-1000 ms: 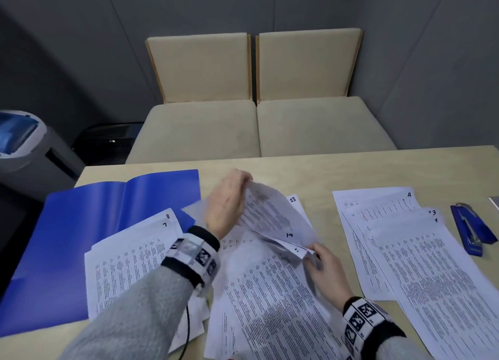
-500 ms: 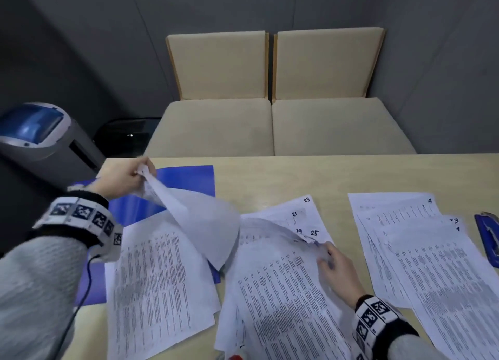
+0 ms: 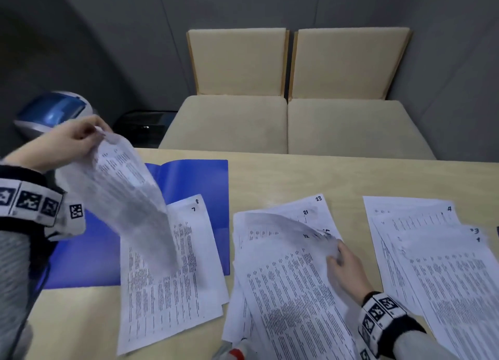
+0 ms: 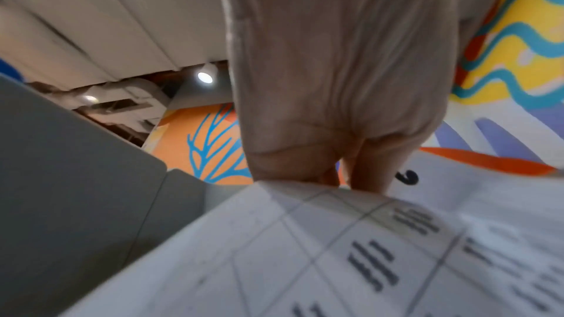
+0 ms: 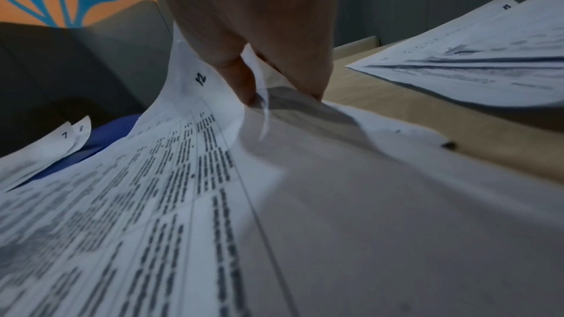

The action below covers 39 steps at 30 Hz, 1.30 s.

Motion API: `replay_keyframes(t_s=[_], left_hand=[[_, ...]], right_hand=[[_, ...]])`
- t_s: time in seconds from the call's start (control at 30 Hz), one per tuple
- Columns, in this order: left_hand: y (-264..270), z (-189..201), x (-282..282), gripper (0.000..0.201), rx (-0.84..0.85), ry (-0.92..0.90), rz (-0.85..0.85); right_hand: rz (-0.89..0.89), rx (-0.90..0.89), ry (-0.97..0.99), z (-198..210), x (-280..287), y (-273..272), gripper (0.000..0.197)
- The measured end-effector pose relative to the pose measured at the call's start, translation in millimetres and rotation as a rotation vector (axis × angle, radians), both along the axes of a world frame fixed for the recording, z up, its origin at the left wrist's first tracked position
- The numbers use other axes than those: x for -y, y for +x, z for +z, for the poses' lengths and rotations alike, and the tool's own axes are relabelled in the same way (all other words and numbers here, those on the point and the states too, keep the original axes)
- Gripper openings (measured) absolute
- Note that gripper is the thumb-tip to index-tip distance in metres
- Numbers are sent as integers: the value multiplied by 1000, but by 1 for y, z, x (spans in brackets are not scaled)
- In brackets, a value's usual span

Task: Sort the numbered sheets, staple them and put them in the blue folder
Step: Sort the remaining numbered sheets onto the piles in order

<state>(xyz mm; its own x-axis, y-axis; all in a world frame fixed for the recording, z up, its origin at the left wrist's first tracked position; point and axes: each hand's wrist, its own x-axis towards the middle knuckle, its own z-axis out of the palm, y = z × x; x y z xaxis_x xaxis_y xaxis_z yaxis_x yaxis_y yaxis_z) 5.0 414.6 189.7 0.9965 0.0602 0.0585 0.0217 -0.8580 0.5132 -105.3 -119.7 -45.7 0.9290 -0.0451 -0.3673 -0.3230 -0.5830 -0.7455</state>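
My left hand (image 3: 81, 135) pinches the top corner of one printed sheet (image 3: 127, 197) and holds it up above the open blue folder (image 3: 189, 178); the sheet hangs down over the left pile (image 3: 175, 278), whose top sheets read 7 and 8. In the left wrist view the fingers (image 4: 366, 177) clamp that sheet's edge (image 4: 335, 250). My right hand (image 3: 340, 262) pinches the lifted corner of the sheet numbered 12 (image 5: 201, 80) on the middle pile (image 3: 283, 278). Sheets 21 and 23 lie beneath it. A third pile (image 3: 432, 251) with 4 and 3 lies to the right.
A wooden table (image 3: 297, 176) carries everything. Two beige chairs (image 3: 291, 122) stand behind its far edge. A grey and blue bin (image 3: 51, 111) stands at the left. A dark blue object (image 3: 497, 231) shows at the right edge. A red and white object (image 3: 237, 353) lies at the bottom edge.
My left hand carried one sheet from the middle pile leftward and up over the blue folder. My right hand stayed on the middle pile, where sheet 12 now lies on top.
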Motion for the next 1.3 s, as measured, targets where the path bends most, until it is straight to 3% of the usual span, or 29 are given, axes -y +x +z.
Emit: replay_keyframes(t_s=[0.07, 0.17, 0.33, 0.43, 0.6, 0.7, 0.77, 0.87, 0.97, 1.03, 1.1, 1.2, 1.3], left_hand=[[-5, -10, 12, 33, -149, 56, -30], [-14, -48, 43, 26, -351, 208, -52], [-30, -139, 75, 16, -466, 306, -80], [-37, -181, 78, 12, -411, 369, -105], [-45, -215, 86, 25, -262, 475, -66], [-44, -215, 106, 36, -195, 507, 55], [-40, -200, 144, 44, -77, 444, 81], [-48, -176, 224, 27, 176, 211, -179], [-70, -188, 289, 34, 80, 148, -537], [-75, -203, 310, 39, -76, 193, -586], [-76, -214, 321, 40, -123, 191, -576], [-83, -225, 328, 34, -39, 93, -610], [-96, -236, 331, 42, 115, 35, -686]], right_hand=[[-14, -28, 14, -6, 4, 3, 38], [-30, -38, 67, 2, 6, 5, 17], [-56, -3, 139, 16, 3, -2, 6], [-85, 2, 202, 18, 4, -11, 14], [-80, 51, 203, 18, 10, -19, 13], [-83, 26, 174, 17, 8, -21, 1], [-98, 2, 148, 16, 10, -19, 16], [-122, -49, 201, 18, 11, -14, 16], [-171, -163, 313, 22, 13, -9, 25], [-171, -197, 345, 20, 17, -5, 34], [-183, -216, 339, 17, 21, -4, 39], [-204, -224, 378, 19, 21, -8, 44], [-227, -185, 400, 22, 17, -12, 49]])
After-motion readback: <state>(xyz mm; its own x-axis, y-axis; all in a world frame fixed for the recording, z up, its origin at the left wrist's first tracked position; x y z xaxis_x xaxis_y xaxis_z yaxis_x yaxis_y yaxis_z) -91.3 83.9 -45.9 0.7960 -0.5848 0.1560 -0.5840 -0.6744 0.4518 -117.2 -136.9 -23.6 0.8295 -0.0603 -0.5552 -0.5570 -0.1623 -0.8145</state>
